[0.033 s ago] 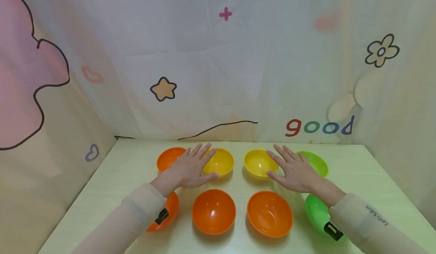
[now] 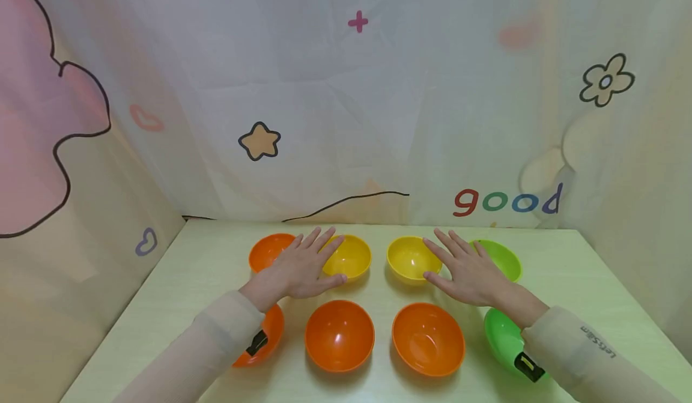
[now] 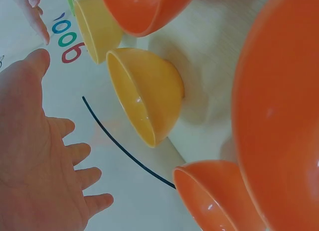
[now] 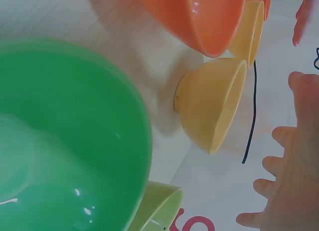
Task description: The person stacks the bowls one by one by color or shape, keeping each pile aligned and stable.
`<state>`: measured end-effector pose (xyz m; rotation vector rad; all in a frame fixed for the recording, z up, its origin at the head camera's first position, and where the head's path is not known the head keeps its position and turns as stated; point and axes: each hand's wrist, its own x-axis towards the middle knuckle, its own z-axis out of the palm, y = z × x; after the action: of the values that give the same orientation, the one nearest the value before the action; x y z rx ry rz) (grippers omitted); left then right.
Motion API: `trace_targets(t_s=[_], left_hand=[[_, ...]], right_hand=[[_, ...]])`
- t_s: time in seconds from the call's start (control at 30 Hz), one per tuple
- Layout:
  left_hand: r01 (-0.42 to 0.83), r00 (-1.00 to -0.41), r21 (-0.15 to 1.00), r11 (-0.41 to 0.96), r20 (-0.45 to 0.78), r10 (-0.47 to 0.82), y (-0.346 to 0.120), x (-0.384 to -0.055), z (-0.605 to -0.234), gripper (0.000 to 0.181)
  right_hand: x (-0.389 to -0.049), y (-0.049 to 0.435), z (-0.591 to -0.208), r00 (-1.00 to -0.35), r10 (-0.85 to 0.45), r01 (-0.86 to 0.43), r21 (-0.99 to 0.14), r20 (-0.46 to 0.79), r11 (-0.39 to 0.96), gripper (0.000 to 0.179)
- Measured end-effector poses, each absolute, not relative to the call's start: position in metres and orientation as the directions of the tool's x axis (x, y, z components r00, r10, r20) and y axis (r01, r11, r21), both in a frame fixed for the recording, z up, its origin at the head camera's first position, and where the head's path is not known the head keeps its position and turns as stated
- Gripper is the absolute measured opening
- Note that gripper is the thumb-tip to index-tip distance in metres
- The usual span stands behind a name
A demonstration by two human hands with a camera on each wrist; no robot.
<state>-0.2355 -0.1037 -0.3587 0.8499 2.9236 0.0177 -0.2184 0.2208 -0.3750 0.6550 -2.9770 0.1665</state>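
Bowls (image 2: 339, 336), eight of them, stand mouths up in two rows of four on a pale tabletop (image 2: 162, 307), with a printed cloth (image 2: 324, 90) behind. Two arms in pale sleeves (image 2: 584, 346) reach in over them: the left hand (image 2: 303, 268) hangs over the back row's left half, the right hand (image 2: 469, 271) over its right half. Each grip is apart — fingers spread, palm bare — and the wrist views show both hands off the bowls.

In front come three orange bowls (image 2: 427, 340) and, at the right, a green bowl (image 2: 503, 334); the sleeves partly hide the outer two. Smaller-looking behind them, left to right, are an orange back bowl (image 2: 265, 253), two yellow bowls (image 2: 408, 259) and a lime bowl (image 2: 506, 259).

Nothing visible has changed since the preceding head view: bowls and hands lie alike in both. My judgement is that no bowl is being handled, so the work stands where it stood.
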Motion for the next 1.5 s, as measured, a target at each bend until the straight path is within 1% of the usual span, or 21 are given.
trace_targets(t_s=[0.2,0.43,0.77,0.97,1.17,1.37,1.5], left_hand=[[0.535,-0.84,0.034,0.844,-0.087,0.536,-0.105,-0.236,-0.359,0.079],[0.52,-0.849,0.041,0.853,-0.085,0.521,-0.106,-0.235,-0.359,0.08],[0.524,-0.848,0.045,0.851,-0.069,0.526,-0.11,-0.234,-0.361,0.08],[0.54,-0.839,0.054,0.84,-0.04,0.542,-0.114,-0.231,-0.363,0.08],[0.551,-0.833,0.086,0.83,-0.011,0.554,-0.121,-0.228,-0.365,0.079],[0.528,-0.848,0.112,0.842,0.009,0.53,-0.129,-0.227,-0.365,0.078],[0.518,-0.854,0.124,0.846,0.028,0.519,-0.135,-0.227,-0.366,0.077]], right_hand=[[-0.218,0.221,-0.375,-0.904,-0.41,-0.421,-0.088,0.118,0.903,0.067],[-0.218,0.221,-0.376,-0.895,-0.414,-0.431,-0.087,0.164,0.898,0.064],[-0.22,0.219,-0.379,-0.889,-0.415,-0.438,-0.097,0.193,0.894,0.061],[-0.219,0.215,-0.379,-0.892,-0.405,-0.431,-0.109,0.203,0.896,0.059],[-0.217,0.208,-0.379,-0.884,-0.402,-0.442,-0.148,0.238,0.885,0.056],[-0.217,0.199,-0.376,-0.893,-0.379,-0.428,-0.194,0.242,0.883,0.055],[-0.217,0.193,-0.375,-0.885,-0.387,-0.445,-0.227,0.259,0.866,0.052]])
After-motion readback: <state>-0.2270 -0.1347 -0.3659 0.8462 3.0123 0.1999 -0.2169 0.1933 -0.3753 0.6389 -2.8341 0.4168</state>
